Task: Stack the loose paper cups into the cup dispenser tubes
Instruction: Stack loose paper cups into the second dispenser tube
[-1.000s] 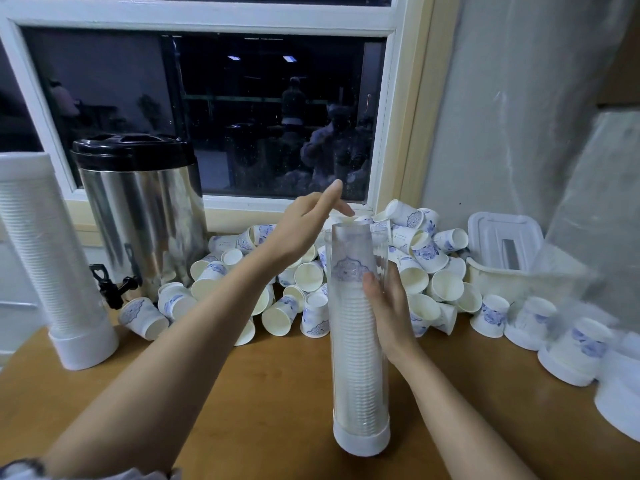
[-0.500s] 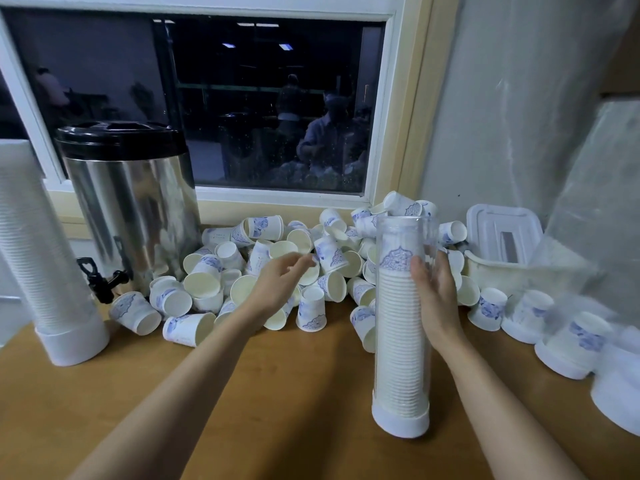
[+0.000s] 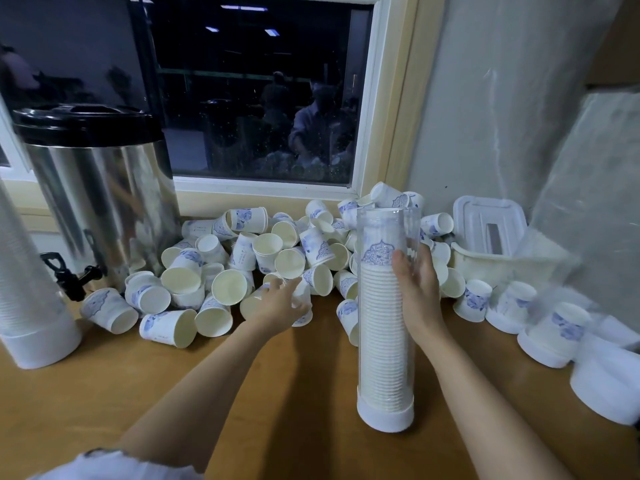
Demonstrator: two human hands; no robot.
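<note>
**Clear tube upright, left hand down among the loose cups**

The cup dispenser tube [image 3: 381, 327] stands upright on the wooden table [image 3: 156, 403], in front of the cup pile. It is a clear plastic cylinder set in a smooth white cap. The nested cups inside show as fine cream ribs, with a blue print on the top one. The right hand [image 3: 417, 289] grips the tube's right side, with the thumb on the near face.

The loose paper cups [image 3: 277, 254] lie tumbled along the windowsill, matte white with cream insides. The left hand [image 3: 280, 303] is at the pile's near edge, its fingers curved over a blurred cup; whether they grip it I cannot tell.

At the far left stand a polished steel urn [image 3: 100, 202] with a black lid and a second tube [image 3: 31, 306].

A second ago the left hand was over the tube's open top; now it is low at the pile. The right hand has kept its hold.
</note>
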